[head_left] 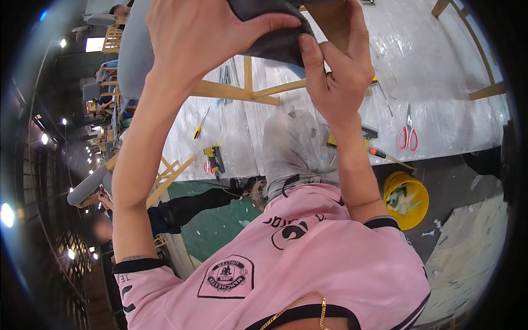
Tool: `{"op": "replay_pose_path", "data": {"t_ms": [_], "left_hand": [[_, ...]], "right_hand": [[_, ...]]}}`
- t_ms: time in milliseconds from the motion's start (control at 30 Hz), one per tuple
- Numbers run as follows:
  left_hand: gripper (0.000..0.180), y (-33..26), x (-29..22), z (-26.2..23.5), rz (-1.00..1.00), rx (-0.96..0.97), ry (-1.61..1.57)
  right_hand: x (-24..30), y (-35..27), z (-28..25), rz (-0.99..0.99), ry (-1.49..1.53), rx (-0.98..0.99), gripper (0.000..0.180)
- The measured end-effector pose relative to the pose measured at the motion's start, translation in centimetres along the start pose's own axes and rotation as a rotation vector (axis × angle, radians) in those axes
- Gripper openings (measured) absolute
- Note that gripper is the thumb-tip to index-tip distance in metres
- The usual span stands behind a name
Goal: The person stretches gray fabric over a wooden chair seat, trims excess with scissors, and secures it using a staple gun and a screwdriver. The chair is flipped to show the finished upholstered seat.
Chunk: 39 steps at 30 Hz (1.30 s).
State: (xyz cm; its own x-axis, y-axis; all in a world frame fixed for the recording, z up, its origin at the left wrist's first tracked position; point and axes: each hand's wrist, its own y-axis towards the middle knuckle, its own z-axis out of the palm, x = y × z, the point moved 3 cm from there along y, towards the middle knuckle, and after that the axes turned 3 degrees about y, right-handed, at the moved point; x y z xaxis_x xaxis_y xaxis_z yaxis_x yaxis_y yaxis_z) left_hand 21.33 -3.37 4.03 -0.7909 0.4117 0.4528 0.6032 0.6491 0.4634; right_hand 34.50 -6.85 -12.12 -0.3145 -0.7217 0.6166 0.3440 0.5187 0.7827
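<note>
Our pink shirt (330,269) fills the near part of the view; its front carries a black shield-shaped crest (226,278) with writing around it, and a round black emblem (290,235). On the far side, between our bare hands, is a piece of dark grey fabric (272,39), above a plastic-covered counter (445,118) and just right of a grey padded panel (135,55). The fabric we can see slants from far left to near right, one edge facing our right thumb; the top of the view cuts it off, so we cannot tell its full long axis. Our left hand (192,36) has its thumb spread wide, lying on the fabric; its fingers are out of sight, so we cannot tell whether they pinch it. Our right hand (344,77) puts its thumb tip at the fabric's edge, fingers bent beside a brown surface (333,25); whether it pinches, we cannot tell. Red-handled scissors (408,129) lie right on the counter. Nearer, a round yellow bucket (415,220) on the floor holds pale scraps (406,198).
</note>
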Motion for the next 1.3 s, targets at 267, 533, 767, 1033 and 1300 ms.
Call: {"op": "replay_pose_path", "data": {"t_ms": [267,533,767,1033,1300], "left_hand": [[0.115,-0.6,0.3,-0.4,0.056,-0.056,0.031],[0.095,0.4,-1.5,0.3,-0.067,-0.068,0.051],[0.094,0.5,-2.1,-1.1,-0.107,-0.051,-0.002],[0.092,0.4,-1.7,-0.1,-0.223,0.0,0.031],[0.092,0.6,-2.7,-0.9,-0.199,-0.024,0.014]], "right_hand": [[0.1,0.2,0.1,-0.054,0.004,0.013,0.038],[-3.0,-1.5,-1.8,0.183,0.18,0.003,0.033],[-2.2,-0.1,-2.7,0.175,0.168,-0.045,0.02],[0.0,0.1,0.1,0.501,0.291,0.166,0.037],[-2.3,2.2,0.7,0.442,0.42,0.426,0.042]]}}
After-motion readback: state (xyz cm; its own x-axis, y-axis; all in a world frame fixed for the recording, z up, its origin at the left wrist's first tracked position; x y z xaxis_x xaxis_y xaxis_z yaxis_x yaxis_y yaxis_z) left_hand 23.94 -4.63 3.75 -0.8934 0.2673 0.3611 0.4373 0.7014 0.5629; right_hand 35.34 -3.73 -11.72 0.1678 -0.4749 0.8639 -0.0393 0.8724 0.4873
